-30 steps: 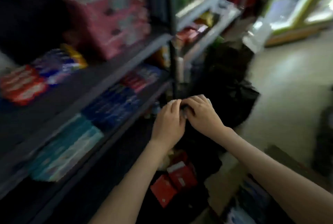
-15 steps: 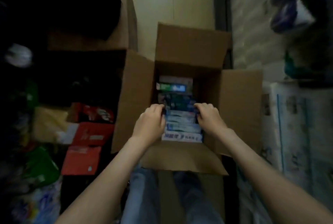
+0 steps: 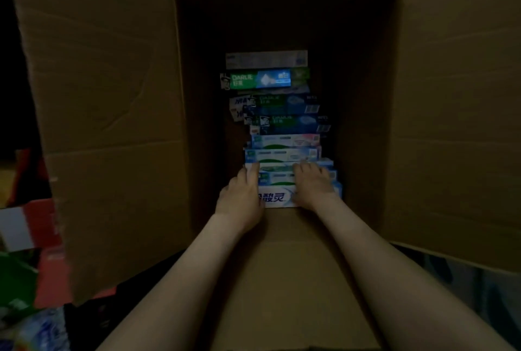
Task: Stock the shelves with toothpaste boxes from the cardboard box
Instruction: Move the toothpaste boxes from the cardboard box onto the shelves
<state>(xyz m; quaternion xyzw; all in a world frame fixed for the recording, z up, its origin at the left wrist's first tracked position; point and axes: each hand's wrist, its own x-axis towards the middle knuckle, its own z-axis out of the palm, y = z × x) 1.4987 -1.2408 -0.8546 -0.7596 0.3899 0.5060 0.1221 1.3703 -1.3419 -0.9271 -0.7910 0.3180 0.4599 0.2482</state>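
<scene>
Inside the open cardboard box (image 3: 112, 96), the left hand (image 3: 239, 198) and right hand (image 3: 313, 184) clasp the nearest toothpaste boxes (image 3: 277, 180) from both sides.

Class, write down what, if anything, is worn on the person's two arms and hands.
The left forearm and right forearm are bare to the frame's edge: no sleeves show. The left hand and right hand wear no gloves; no watch, bracelet or ring is visible in this dim light.

Brown cardboard box (image 3: 112, 96); white-and-blue toothpaste boxes (image 3: 284, 150), green-and-blue ones (image 3: 262, 80) behind.
</scene>
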